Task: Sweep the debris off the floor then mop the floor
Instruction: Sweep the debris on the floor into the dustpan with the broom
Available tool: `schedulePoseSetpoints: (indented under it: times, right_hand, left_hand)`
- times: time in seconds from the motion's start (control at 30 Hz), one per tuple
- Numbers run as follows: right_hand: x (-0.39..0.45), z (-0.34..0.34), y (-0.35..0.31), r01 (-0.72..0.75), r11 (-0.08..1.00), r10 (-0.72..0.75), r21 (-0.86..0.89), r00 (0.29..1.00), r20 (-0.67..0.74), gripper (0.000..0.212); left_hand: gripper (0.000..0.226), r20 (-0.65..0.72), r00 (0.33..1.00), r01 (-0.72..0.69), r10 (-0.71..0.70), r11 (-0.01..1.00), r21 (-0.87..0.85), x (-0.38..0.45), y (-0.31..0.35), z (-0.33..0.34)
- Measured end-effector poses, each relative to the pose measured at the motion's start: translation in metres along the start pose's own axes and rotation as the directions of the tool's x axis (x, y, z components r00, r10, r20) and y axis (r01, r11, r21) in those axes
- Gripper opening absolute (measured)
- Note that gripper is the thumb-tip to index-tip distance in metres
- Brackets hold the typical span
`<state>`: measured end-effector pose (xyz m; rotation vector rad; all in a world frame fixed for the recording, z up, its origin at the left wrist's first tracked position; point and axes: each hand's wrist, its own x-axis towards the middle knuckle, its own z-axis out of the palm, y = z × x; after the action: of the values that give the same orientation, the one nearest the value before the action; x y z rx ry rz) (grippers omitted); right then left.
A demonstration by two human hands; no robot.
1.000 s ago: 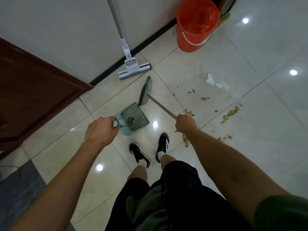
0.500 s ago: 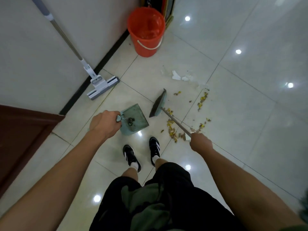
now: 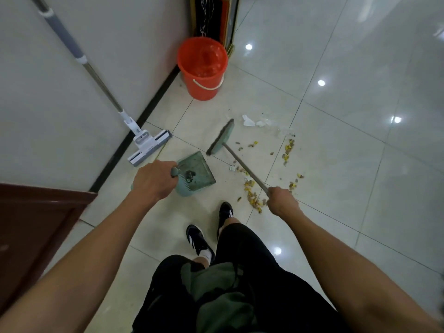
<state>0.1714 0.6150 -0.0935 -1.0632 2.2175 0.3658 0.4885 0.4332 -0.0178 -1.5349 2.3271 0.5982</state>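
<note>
1. Hands, two of them, are both working: the left hand is curling closed around the handle of one pale green plastic dustpan, and the right hand is clenching the thin brown stick of one green flat-headed broom.
2. That dustpan is sitting low over the glossy cream tiled floor, just ahead of the left hand, with a small dark clump lying in it near its toothed edge (whether it is touching the tiles I cannot tell).
3. The broom head is standing beyond the dustpan's far corner, close to it, its stick slanting back to the right hand.
4. Yellow and brown debris is lying scattered in several loose patches: one trail is running under the stick and down to the right hand, another thin line is lying further right, and a few crumbs are sitting near the broom head.
5. One crumpled white paper scrap is lying just beyond the broom head, with smaller bits beside it.
6. One grey and white flat mop is leaning against the white wall on the left, its head resting on the tiles near the black skirting.
7. One orange plastic bucket with a white bail handle is standing further along by the wall, beside a dark cabinet.
8. Two black shoes with white stripes are standing on the tiles below the dustpan.
</note>
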Motion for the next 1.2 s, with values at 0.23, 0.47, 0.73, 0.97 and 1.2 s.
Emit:
schedulePoseSetpoints:
  times: [0.23,0.47,0.73,0.97,1.2]
  right_hand:
    - [0.067,-0.032,-0.044,-0.042,0.957,0.048,0.287,0.999,-0.015,0.02]
    - [0.161,-0.089,-0.081,-0.113,0.845,0.094,0.522,0.994,0.063,0.029]
    - [0.23,-0.127,-0.094,-0.083,0.886,0.024,0.456,0.991,0.134,0.034]
    - [0.212,-0.11,-0.077,-0.208,0.917,0.132,0.341,0.964,0.233,0.028]
    - [0.143,-0.062,-0.065,-0.296,0.872,0.19,0.39,0.939,0.287,0.031]
  left_hand:
    - [0.014,-0.003,1.0,-0.014,0.014,0.998,0.056,0.044,0.001,-0.025]
    - [0.015,-0.004,1.0,-0.026,0.026,0.996,0.086,0.12,0.02,-0.06]
    - [0.017,0.008,0.997,-0.077,0.077,0.987,0.142,0.189,0.04,-0.085]
    - [0.013,0.068,0.985,-0.166,0.157,0.973,0.162,0.223,0.059,-0.1]
    - [0.014,0.122,0.954,-0.292,0.272,0.936,0.196,0.239,0.061,-0.099]
